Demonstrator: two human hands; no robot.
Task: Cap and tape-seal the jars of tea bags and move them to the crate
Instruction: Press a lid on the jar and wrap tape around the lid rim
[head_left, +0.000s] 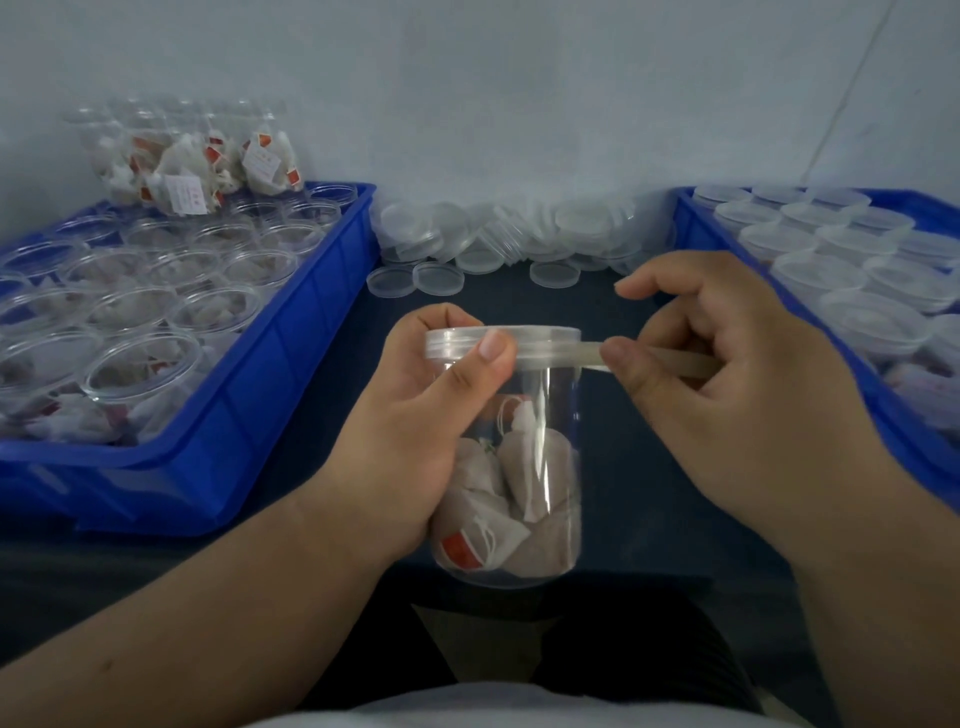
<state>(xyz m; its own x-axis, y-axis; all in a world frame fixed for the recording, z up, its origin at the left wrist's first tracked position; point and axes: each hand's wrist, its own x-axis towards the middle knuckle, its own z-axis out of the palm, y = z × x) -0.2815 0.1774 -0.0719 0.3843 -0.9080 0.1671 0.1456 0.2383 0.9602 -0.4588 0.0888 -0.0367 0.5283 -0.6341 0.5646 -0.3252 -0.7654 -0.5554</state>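
Right of the blue crate (291, 364) of open jars, the left hand (415, 415) wraps a clear jar (545, 415), thumb on its translucent lid (540, 339); white tea bags (519, 493) fill its lower half. The right hand (727, 374) pinches tape (591, 354) stretched from the lid

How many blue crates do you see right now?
2. The left crate holds open jars; the right crate holds capped jars. More may lie outside the frame.
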